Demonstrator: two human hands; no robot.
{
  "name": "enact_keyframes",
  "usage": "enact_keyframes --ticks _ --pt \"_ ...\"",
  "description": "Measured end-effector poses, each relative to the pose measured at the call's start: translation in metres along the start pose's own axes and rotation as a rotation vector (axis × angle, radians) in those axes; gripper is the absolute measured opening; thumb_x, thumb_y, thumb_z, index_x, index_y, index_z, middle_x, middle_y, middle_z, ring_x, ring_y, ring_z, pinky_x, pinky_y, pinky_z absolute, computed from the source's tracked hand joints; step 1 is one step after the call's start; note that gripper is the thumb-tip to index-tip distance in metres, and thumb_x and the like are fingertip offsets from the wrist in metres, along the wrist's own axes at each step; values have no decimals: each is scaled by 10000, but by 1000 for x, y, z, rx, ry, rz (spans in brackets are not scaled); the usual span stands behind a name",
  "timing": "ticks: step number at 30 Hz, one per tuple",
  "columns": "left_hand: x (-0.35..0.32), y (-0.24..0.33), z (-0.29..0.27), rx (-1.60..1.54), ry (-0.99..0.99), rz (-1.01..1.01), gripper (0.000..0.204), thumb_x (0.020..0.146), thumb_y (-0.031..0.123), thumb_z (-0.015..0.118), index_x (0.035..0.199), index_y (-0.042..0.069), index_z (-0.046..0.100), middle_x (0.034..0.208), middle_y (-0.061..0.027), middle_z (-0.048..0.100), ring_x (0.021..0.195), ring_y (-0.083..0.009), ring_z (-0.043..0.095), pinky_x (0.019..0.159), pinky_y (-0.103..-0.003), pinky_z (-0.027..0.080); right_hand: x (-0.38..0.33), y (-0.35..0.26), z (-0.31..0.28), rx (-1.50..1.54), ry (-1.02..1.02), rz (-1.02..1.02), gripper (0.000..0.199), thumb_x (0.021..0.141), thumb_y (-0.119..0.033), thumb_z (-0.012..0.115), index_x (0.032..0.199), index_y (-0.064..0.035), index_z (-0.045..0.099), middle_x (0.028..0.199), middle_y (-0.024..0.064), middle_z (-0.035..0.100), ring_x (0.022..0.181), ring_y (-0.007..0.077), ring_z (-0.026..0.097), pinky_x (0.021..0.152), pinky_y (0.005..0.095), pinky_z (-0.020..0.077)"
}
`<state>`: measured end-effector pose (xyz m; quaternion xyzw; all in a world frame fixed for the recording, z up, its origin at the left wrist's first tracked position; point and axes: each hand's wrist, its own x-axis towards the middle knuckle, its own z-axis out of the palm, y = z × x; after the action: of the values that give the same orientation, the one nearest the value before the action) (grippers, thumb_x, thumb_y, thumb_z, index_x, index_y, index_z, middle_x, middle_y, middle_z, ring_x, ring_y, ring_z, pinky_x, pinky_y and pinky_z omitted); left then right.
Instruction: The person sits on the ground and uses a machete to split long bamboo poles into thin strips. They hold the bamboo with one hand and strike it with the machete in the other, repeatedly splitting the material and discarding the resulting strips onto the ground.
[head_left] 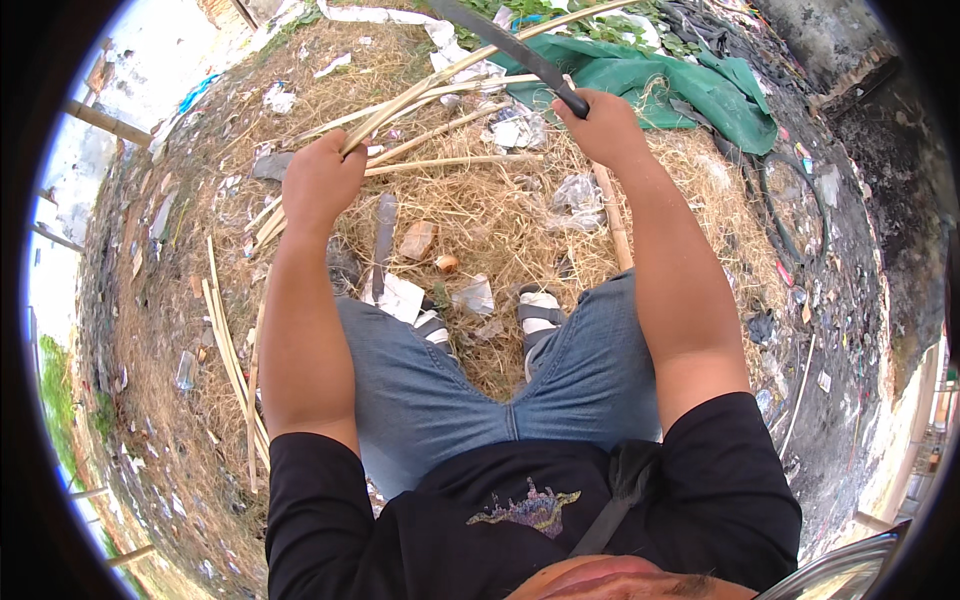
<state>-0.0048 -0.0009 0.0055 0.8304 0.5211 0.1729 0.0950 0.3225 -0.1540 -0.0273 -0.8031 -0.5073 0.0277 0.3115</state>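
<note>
My left hand is closed around the near end of a long pale bamboo strip, which slants up and away to the right. In my right hand is the black handle of a machete; its dark blade points up and to the left. Blade and strip cross in the picture near the top; whether they touch I cannot tell. More split bamboo strips lie on the straw beyond and beside my left hand. A second flat blade lies in front of my feet.
Dry straw and scattered litter cover the ground. A green tarp is spread at the far right, with a dark hose nearby. Loose bamboo strips lie at my left; a bamboo stick lies by my right knee. A sooty wall stands right.
</note>
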Motion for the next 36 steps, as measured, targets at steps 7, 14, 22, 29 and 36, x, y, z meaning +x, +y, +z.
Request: enact_keyframes --ticks 7,14,22,29,36 --pt "4 -15 5 71 86 -1 320 943 401 632 900 87 677 829 -164 701 818 -384 670 728 -495 499 -7 -10 -11 -128 -160 46 402 990 -478 641 1074 -101 754 903 145 738 874 351 707 782 475 548" --pt "3 -14 -4 129 203 52 248 898 351 652 910 114 721 816 -157 716 791 -384 695 723 -490 529 4 21 -24 5 -69 214 404 977 -483 649 1052 -99 752 894 137 734 825 327 705 760 458 538" --pt "3 -12 4 94 115 94 216 882 321 667 932 120 729 830 -153 720 792 -380 698 727 -487 530 -10 -5 -11 -66 -173 28 464 966 -516 667 1055 -66 739 843 148 705 821 333 679 757 457 519" --pt "1 -11 -1 108 276 67 198 849 305 707 890 111 702 831 -149 720 780 -386 693 714 -494 533 1 4 -13 109 -197 171 455 978 -486 660 1061 -48 753 856 129 718 817 287 694 751 442 532" --pt "6 -26 2 157 321 123 189 826 292 717 844 106 681 780 -139 709 742 -369 693 697 -484 535 -6 12 -16 85 -215 188 509 959 -516 682 1044 -17 730 828 126 691 812 267 675 762 422 518"
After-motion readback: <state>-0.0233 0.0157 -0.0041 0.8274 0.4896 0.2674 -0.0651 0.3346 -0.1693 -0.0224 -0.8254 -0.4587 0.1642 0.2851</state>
